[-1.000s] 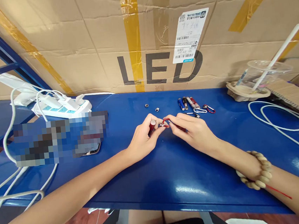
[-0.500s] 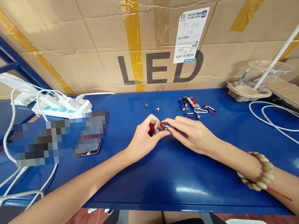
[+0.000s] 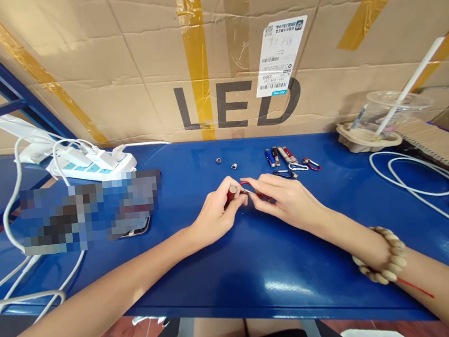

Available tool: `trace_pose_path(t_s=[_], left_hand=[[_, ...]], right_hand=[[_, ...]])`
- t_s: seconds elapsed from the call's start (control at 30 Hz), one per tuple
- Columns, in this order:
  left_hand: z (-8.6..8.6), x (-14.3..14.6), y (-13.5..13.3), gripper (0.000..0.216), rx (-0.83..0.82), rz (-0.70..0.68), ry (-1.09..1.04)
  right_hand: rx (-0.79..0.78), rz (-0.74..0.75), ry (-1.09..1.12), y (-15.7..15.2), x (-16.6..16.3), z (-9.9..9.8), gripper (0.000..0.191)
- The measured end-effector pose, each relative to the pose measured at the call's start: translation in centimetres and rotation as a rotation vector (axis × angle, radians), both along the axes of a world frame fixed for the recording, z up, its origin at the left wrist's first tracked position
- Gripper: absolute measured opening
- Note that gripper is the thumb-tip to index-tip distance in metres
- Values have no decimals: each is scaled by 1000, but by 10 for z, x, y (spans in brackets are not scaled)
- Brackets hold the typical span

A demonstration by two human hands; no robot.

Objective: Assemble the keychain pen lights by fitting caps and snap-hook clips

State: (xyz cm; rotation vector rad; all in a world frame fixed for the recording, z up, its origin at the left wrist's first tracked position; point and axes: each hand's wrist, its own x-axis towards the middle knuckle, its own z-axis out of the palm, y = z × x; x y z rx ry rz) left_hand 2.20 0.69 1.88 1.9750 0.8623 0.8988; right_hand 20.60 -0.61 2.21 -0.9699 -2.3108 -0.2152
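My left hand (image 3: 215, 212) is closed around a small red metal tube, like a mini flashlight body (image 3: 232, 190), with its round end toward me. Fingers of my right hand (image 3: 291, 198) pinch a red carabiner (image 3: 245, 184) right beside the tube; whether the two are joined is hidden by my fingers. Beyond my hands lie small flashlight tubes: blue (image 3: 270, 157), black (image 3: 276, 156), silver (image 3: 284, 156) and red (image 3: 290, 156). Near them are a black carabiner (image 3: 284, 174), a silver one (image 3: 299, 167) and another red carabiner (image 3: 312, 164). Two small metal pieces, one ring-like (image 3: 218, 160), rest to the left.
On the blue table (image 3: 234, 273), a white power strip (image 3: 101, 167) with cables and a partly blurred phone (image 3: 137, 229) lie left. At right are a coiled white cable (image 3: 413, 192), a clear plastic cup (image 3: 386, 116) and a notebook (image 3: 436, 143). A large cardboard box (image 3: 142, 60) stands behind.
The red tube has tipped so its round end faces me more. My right hand has turned slightly, showing more of the red carabiner, and the fingertips have shifted a little left.
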Motion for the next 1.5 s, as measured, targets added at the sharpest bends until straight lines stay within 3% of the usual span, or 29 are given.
trace_pose_path(t_s=[0.4,0.73,0.9,1.13,1.3,1.5], left_hand=[[2,2,-2,23,-38,4,12],[2,6,-6,34,-261,47,-136],[0,8,-8,39,-272,-51,-130],[3,7,-6,35,-201,68,-116],[5,6,-6,31,-216,80,-102],[5,5,-7,27,-235,44,-102]], right_hand=[[83,10,-51,2,2,-3,25],[30,34,155,-4,-3,-4,27],[-74,-93,172,-1,-1,-4,33],[-123,-407,-69,10,7,-8,37],[-64,-423,-220,10,10,-12,30],[66,-435,-177,15,13,-18,26]])
